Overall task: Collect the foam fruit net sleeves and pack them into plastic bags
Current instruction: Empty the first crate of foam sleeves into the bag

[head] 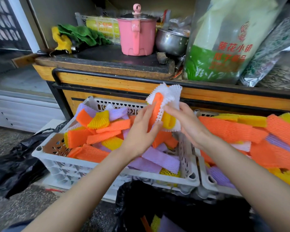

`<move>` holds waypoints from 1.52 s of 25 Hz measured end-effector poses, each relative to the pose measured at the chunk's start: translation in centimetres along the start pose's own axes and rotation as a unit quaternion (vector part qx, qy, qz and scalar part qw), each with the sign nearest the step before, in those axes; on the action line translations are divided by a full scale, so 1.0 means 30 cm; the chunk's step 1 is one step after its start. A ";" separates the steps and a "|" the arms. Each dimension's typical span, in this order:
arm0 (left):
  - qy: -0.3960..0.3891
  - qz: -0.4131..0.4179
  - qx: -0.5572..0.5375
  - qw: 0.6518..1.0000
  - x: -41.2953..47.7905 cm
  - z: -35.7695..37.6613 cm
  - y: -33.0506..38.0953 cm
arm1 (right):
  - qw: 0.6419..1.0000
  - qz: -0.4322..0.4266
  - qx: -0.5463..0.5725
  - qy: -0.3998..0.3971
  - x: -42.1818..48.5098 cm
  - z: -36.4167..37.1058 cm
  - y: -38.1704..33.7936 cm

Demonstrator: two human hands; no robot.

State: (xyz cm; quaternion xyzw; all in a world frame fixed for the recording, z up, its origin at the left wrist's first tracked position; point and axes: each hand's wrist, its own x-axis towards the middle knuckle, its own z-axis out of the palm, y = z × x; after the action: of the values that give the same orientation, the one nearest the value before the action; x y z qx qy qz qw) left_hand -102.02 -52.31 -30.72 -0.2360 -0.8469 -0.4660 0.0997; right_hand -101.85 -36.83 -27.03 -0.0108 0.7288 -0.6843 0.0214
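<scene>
So this is looking pretty early in the job, I'd say. The black bag (pixel 182 206) sitting open at the bottom is only showing a few sleeves inside, while the left crate (pixel 90 164) and the right crate (pixel 208 180) are both heaped with orange, yellow and purple ones, so most of the packing is waiting to be done. Right now the person is holding up a bundle of sleeves (pixel 164 101) (white, orange and yellow) above the left crate, between the two hands. The left hand (pixel 141 131) is pinching the orange side, with its fingers lying along it and its thumb in front. The right hand (pixel 189 124) is curling round the white and yellow side. The bundle is standing roughly upright, its long axis running from the palms up and leaning a bit right, with the frilly white ends pointing at the counter (pixel 124 81) edge.
</scene>
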 end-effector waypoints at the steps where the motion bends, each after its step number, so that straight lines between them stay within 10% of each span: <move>1: 0.001 0.012 0.010 1.000 -0.022 0.004 0.025 | 1.000 -0.003 0.008 -0.014 -0.040 -0.021 -0.019; 6: 0.009 0.088 0.044 0.995 -0.118 0.026 0.159 | 0.981 -0.018 0.114 -0.159 -0.244 -0.116 -0.129; 11: -0.025 0.121 0.066 0.990 -0.213 0.089 0.236 | 0.997 -0.040 -0.019 0.068 -0.350 -0.182 -0.075; 22: -0.243 0.156 0.139 0.947 -0.424 0.126 0.192 | 0.962 0.062 -0.261 -0.055 -0.598 -0.299 0.186; 30: -0.430 0.147 0.374 0.809 -0.597 0.274 0.150 | 0.804 0.103 -0.555 -0.188 -0.692 -0.226 0.388; 33: -0.371 0.175 0.409 0.815 -0.556 0.255 0.144 | 0.772 0.042 -0.616 -0.150 -0.670 -0.221 0.341; 38: -0.129 0.210 0.352 0.903 -0.377 0.126 0.091 | 0.855 -0.148 -0.497 -0.001 -0.539 -0.203 0.198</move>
State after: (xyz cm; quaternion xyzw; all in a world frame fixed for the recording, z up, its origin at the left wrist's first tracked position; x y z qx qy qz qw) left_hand -90.67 -51.37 -35.15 -0.4160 -0.8921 -0.0710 0.1615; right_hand -85.89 -29.65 -32.31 -0.1286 0.9618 -0.2255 -0.0872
